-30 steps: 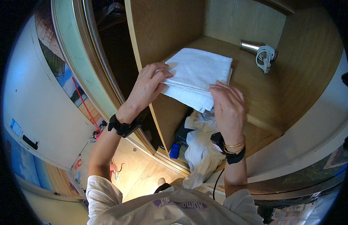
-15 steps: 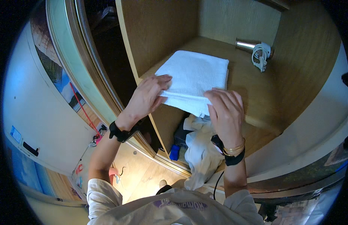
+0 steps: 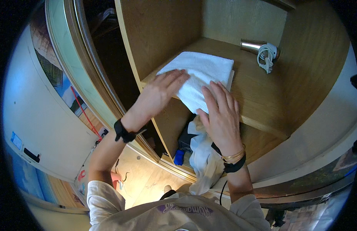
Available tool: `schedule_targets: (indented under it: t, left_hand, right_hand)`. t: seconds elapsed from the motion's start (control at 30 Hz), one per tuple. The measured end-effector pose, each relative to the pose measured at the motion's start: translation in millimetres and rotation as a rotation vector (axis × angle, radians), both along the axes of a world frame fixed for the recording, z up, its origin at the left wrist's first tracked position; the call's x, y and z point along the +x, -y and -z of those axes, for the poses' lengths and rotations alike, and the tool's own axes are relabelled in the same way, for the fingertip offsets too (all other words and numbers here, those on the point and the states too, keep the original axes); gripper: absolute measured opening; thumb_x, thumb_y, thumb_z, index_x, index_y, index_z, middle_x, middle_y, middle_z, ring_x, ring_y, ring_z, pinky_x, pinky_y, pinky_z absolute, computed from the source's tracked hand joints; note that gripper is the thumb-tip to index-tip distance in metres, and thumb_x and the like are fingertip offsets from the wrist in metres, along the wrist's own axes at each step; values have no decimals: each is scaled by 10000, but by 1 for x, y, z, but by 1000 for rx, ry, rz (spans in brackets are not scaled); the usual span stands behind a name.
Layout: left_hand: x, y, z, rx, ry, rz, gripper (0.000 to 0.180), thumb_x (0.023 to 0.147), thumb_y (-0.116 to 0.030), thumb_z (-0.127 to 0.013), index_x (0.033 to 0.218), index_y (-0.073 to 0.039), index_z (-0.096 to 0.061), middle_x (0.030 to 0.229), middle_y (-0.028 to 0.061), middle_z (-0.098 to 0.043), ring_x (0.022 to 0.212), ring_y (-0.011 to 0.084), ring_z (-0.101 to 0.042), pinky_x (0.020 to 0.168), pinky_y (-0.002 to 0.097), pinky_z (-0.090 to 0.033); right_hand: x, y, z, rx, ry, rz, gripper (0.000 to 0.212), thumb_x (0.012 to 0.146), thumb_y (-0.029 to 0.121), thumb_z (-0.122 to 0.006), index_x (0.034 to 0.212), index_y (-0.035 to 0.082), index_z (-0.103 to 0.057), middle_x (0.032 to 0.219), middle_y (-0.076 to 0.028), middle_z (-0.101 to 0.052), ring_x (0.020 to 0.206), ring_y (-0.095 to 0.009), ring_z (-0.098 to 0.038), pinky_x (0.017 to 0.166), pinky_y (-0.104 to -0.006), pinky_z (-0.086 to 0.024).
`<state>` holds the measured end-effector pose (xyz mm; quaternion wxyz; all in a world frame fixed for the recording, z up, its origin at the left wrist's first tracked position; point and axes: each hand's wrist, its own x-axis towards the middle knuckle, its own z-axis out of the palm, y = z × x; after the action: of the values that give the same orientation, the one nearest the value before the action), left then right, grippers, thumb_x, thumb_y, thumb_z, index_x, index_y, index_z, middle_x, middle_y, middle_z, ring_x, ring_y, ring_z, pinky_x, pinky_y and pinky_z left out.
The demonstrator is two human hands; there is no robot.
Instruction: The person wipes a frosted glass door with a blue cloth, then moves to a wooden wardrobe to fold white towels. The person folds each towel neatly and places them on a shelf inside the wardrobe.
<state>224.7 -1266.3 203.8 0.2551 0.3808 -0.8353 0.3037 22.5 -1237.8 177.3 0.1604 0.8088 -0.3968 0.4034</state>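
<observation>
Wooden wardrobe (image 3: pixel 163 34), open-fronted, fills the view; its shelf (image 3: pixel 259 96) carries the items under inspection. Below the shelf, a lower compartment holds a heap of pale clothing (image 3: pixel 203 158), loosely piled. On the shelf lies a folded white towel (image 3: pixel 207 71), flat, its near corner overhanging the front edge. Compared with a second ago, the towel has moved further back onto the shelf and now rests there rather than being carried. Left hand (image 3: pixel 159 94) lies flat on the towel's near left corner, fingers spread, no grip closed. Right hand (image 3: pixel 220 111) presses the near edge, fingers likewise extended and apart. Judgement: placement is nearly complete, with only squaring left. At the shelf's rear, well apart, lies a hair dryer (image 3: pixel 263 50), metallic, with coiled white cord.
</observation>
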Motion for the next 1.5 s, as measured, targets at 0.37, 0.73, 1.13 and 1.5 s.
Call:
schedule_targets:
  t: [0.37,0.73,1.13,1.5]
  left_hand:
    - [25,17,-4,85,-89,-57,423,674,-72,-649,1087,-90,-557,929,107,-539,849,282,-519,782,367,-441]
    - [14,28,-2,59,-90,-214,352,647,-178,-686,973,-93,-585,916,73,-523,864,268,-509,771,372,-432]
    - [-1,28,20,180,-129,74,363,862,-193,-491,1203,-71,-470,1274,93,-447,1230,244,-364,1007,432,-270]
    - [26,39,27,106,-84,80,570,885,-498,-308,1302,-117,-388,1320,86,-408,1240,259,-352,1023,442,-244]
  right_hand:
    - [40,15,3,13,-17,55,610,768,269,-605,1274,43,-350,1304,-148,-362,1208,-293,-355,970,-459,-301]
    - [42,33,7,-63,38,78,303,803,96,-449,1063,-38,-530,1189,-159,-493,1177,-308,-401,963,-381,-348]
    - [45,29,13,-8,-2,64,569,758,261,-620,1199,-51,-439,1272,-200,-421,1216,-300,-372,1005,-384,-292]
    - [51,2,82,-147,130,-271,296,729,110,-602,1019,58,-577,1153,-81,-513,1181,-247,-408,971,-416,-313]
